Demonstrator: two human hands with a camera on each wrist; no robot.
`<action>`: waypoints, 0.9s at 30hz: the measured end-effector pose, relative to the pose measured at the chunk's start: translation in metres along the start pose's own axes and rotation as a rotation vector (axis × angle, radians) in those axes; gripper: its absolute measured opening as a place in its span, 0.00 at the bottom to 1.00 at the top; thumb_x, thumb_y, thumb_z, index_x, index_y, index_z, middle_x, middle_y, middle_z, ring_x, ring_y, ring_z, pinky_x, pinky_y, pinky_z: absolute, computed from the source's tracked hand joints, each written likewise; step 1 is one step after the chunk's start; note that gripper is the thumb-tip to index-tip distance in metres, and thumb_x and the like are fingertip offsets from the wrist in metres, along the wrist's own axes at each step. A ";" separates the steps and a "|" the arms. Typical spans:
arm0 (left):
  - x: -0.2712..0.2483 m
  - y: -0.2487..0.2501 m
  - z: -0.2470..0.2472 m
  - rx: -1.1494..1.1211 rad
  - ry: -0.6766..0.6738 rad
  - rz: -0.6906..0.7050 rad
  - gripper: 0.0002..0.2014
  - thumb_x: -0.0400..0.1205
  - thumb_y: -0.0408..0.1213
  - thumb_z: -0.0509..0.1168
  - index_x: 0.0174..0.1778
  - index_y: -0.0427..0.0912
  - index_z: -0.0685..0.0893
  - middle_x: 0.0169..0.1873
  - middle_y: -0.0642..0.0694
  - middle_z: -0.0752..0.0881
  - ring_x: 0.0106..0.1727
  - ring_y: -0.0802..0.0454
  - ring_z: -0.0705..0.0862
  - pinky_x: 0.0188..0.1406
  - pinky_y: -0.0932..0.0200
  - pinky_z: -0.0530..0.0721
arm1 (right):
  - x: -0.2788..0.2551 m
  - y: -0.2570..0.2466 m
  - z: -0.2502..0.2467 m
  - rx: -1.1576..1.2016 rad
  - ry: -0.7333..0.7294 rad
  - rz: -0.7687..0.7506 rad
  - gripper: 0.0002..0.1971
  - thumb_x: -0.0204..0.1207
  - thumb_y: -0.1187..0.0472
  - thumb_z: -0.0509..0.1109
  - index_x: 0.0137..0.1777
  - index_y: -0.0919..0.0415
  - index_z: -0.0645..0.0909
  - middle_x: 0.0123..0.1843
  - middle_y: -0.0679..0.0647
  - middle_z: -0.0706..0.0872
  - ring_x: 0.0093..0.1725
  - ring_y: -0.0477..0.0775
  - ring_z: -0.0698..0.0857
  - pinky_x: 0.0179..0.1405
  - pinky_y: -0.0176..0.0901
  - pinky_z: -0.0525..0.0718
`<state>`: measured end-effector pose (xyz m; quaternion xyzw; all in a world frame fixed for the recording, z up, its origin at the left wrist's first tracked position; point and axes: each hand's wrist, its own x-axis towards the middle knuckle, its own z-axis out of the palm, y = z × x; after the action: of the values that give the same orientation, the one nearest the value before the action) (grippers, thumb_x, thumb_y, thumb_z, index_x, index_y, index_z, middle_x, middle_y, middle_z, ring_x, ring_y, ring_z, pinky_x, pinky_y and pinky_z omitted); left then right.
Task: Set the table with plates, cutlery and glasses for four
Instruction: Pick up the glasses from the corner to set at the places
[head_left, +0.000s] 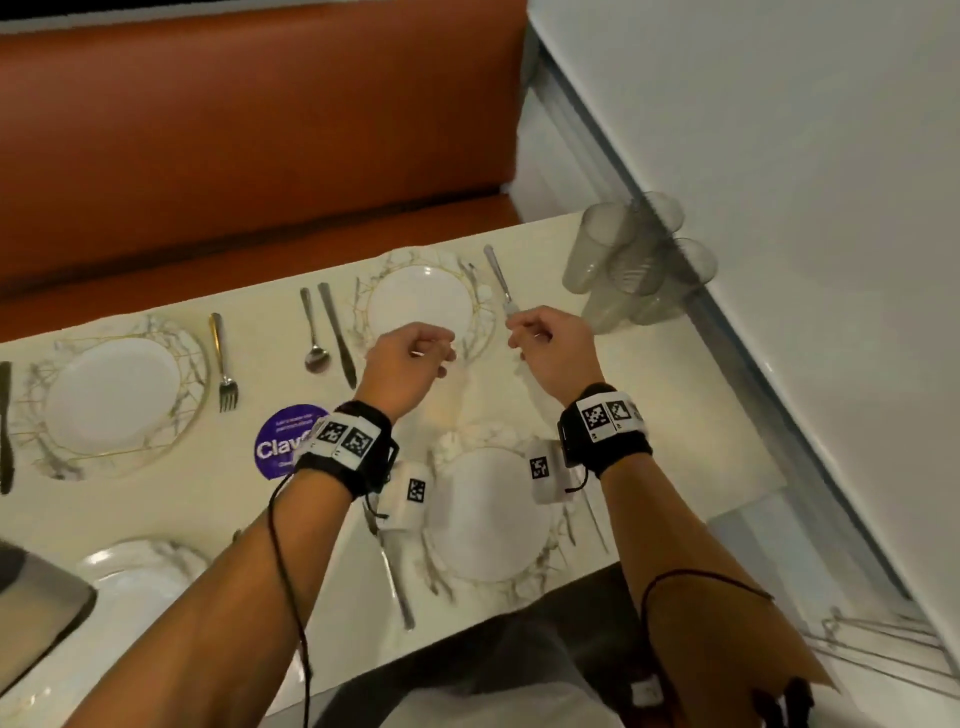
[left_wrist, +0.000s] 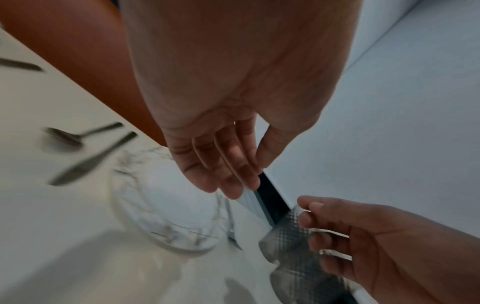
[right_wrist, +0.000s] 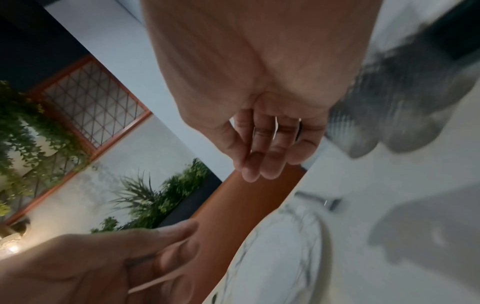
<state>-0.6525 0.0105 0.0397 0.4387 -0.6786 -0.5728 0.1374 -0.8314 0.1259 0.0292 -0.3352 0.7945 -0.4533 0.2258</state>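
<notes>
Four white, marble-rimmed plates lie on the cream table (head_left: 675, 415): far right (head_left: 421, 306), far left (head_left: 114, 400), near right (head_left: 488, 514), near left (head_left: 140, 571). A spoon (head_left: 314, 332) and knife (head_left: 337, 332) lie left of the far right plate, and one piece of cutlery (head_left: 498, 280) lies to its right. Several textured glasses (head_left: 623, 265) cluster at the far right corner. My left hand (head_left: 441, 353) hovers over the far right plate's near rim, fingers loosely curled and empty (left_wrist: 228, 174). My right hand (head_left: 519, 338) hangs just beside that cutlery's near end, also empty (right_wrist: 265, 162).
A fork (head_left: 223, 364) and a knife (head_left: 5, 426) flank the far left plate. More cutlery (head_left: 397, 571) lies beside the near right plate, partly under my wrists. A purple round sticker (head_left: 285, 441) is mid-table, an orange bench (head_left: 260, 130) lies beyond, and a white wall (head_left: 779, 156) stands right.
</notes>
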 end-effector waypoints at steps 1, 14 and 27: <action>0.008 0.013 0.022 0.010 -0.008 0.013 0.09 0.88 0.34 0.66 0.59 0.45 0.90 0.47 0.49 0.94 0.44 0.52 0.92 0.40 0.66 0.83 | 0.007 0.008 -0.024 -0.024 0.019 -0.011 0.08 0.81 0.66 0.70 0.52 0.62 0.90 0.41 0.53 0.92 0.40 0.44 0.88 0.45 0.31 0.85; 0.101 0.113 0.219 0.320 -0.007 0.031 0.44 0.71 0.48 0.85 0.80 0.41 0.71 0.72 0.40 0.77 0.70 0.44 0.81 0.71 0.47 0.83 | 0.111 0.084 -0.201 -0.616 0.051 -0.005 0.28 0.67 0.55 0.75 0.69 0.55 0.80 0.66 0.60 0.80 0.66 0.66 0.75 0.67 0.54 0.73; 0.117 0.116 0.264 0.393 0.138 0.033 0.56 0.63 0.48 0.89 0.80 0.37 0.64 0.77 0.39 0.73 0.77 0.39 0.76 0.73 0.39 0.81 | 0.130 0.103 -0.205 -0.557 -0.012 0.032 0.46 0.67 0.53 0.82 0.83 0.62 0.65 0.74 0.62 0.75 0.73 0.66 0.72 0.77 0.56 0.69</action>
<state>-0.9527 0.0906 0.0261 0.4839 -0.7734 -0.3959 0.1047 -1.0888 0.1845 0.0319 -0.3745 0.8923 -0.2117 0.1369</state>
